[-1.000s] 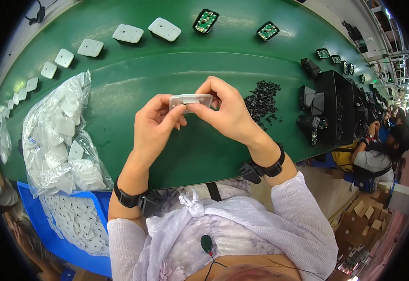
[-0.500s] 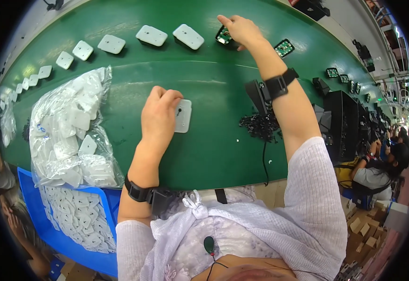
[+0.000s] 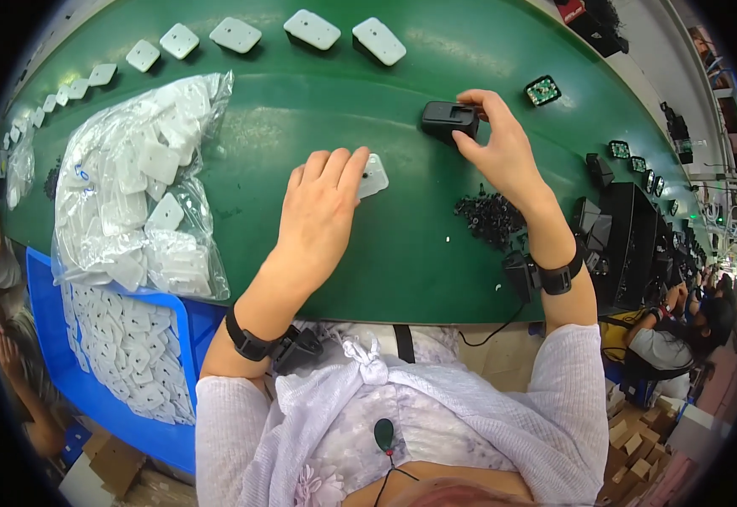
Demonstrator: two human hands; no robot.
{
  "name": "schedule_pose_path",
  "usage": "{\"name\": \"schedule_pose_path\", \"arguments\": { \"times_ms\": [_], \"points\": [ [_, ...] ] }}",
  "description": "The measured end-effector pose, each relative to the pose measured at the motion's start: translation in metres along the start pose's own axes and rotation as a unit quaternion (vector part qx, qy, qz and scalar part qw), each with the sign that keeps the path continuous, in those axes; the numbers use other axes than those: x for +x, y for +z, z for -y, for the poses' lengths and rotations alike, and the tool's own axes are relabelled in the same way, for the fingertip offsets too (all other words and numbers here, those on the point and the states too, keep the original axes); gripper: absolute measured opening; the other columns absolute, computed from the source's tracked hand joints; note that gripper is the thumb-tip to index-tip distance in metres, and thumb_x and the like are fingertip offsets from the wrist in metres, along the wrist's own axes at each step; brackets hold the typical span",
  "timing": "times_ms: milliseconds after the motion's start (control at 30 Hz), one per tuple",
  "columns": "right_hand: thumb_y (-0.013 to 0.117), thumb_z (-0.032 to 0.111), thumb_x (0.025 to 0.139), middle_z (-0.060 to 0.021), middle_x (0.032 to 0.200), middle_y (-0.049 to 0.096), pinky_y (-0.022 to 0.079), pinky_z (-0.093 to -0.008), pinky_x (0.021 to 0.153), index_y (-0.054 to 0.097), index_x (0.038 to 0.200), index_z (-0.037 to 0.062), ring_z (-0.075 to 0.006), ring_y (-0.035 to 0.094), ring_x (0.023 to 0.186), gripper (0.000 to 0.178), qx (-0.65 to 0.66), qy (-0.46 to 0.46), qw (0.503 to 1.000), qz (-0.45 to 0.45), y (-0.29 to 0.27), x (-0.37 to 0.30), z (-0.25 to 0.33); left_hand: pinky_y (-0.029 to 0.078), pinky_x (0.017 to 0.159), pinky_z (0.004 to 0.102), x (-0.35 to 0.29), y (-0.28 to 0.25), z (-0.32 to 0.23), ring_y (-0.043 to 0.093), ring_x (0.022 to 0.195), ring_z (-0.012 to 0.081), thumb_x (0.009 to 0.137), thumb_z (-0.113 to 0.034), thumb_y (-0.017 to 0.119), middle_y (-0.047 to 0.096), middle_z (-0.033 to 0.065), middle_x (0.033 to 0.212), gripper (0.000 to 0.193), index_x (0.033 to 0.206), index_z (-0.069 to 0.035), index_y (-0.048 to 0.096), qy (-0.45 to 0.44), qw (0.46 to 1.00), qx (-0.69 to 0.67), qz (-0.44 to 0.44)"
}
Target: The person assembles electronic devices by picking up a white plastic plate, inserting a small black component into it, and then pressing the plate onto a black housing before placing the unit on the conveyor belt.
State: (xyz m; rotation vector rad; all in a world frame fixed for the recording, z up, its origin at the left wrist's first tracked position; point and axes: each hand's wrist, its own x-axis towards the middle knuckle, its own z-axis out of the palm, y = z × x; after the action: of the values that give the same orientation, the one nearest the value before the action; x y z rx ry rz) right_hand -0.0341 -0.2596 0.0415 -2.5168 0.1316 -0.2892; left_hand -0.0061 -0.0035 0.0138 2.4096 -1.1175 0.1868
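Observation:
My right hand (image 3: 503, 152) grips a black plastic housing (image 3: 448, 119) above the green table, thumb at its near side and fingers at the far side. The housing's solid outer face with a raised rectangular part shows. Further left, my left hand (image 3: 322, 203) has its fingers bent over the left edge of a small white plate (image 3: 374, 176) with holes in it. Its thumb is hidden. Up and to the right lies an open black housing with a green circuit board (image 3: 543, 90).
White-topped units (image 3: 312, 30) curve along the far side. A clear bag of white plates (image 3: 144, 182) lies left, above a blue bin (image 3: 184, 355) full of more. Small black parts (image 3: 491, 215) are heaped at right, near a black box (image 3: 626, 241). Other people sit at both sides.
My right hand has brought a black housing nearer, its board side now out of view. My left hand has moved right with the white plate. The whole view has shifted.

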Motion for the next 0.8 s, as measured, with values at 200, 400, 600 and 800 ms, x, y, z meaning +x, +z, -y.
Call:
{"name": "schedule_pose_path", "arguments": {
  "times_ms": [200,400,600,800],
  "points": [
    [0.069,0.002,0.077,-0.0132,0.109,0.063,0.047,-0.0369,0.089,0.059,0.118,0.0037,-0.0299,0.060,0.101,0.042,-0.008,-0.065,0.998,0.010,0.005,-0.013,0.010,0.043,0.095,0.0409,-0.011,-0.001,0.013,0.053,0.112,0.0313,0.077,0.007,0.061,0.058,0.0142,0.119,0.054,0.129,-0.003,0.049,0.008,0.983,-0.177,-0.047],
    [0.070,0.001,0.074,-0.0116,0.112,0.062,0.049,-0.0371,0.087,0.061,0.116,0.0054,-0.0301,0.058,0.103,0.043,0.034,-0.208,0.975,0.072,0.026,-0.034,0.060,0.045,0.098,0.0381,-0.026,-0.001,0.018,0.054,0.118,0.0306,0.080,0.014,0.051,0.056,0.0127,0.131,0.054,0.130,-0.006,0.053,-0.063,0.962,-0.243,-0.103],
    [0.070,0.003,0.074,-0.0077,0.111,0.061,0.050,-0.0369,0.083,0.061,0.116,0.0077,-0.0275,0.058,0.100,0.044,-0.004,-0.229,0.969,0.096,0.048,-0.031,0.062,0.043,0.100,0.0388,-0.031,0.007,0.024,0.055,0.120,0.0297,0.080,0.011,0.046,0.058,0.0122,0.129,0.048,0.123,-0.004,0.059,-0.016,0.982,-0.172,-0.080],
    [0.069,0.000,0.074,-0.0077,0.110,0.061,0.052,-0.0352,0.079,0.061,0.117,0.0071,-0.0261,0.059,0.097,0.044,-0.067,-0.261,0.962,0.049,0.056,-0.037,0.059,0.042,0.102,0.0401,-0.032,0.003,0.023,0.054,0.122,0.0277,0.080,0.005,0.047,0.057,0.0096,0.132,0.048,0.126,-0.006,0.059,-0.007,0.992,-0.115,-0.053]
  ]
}}
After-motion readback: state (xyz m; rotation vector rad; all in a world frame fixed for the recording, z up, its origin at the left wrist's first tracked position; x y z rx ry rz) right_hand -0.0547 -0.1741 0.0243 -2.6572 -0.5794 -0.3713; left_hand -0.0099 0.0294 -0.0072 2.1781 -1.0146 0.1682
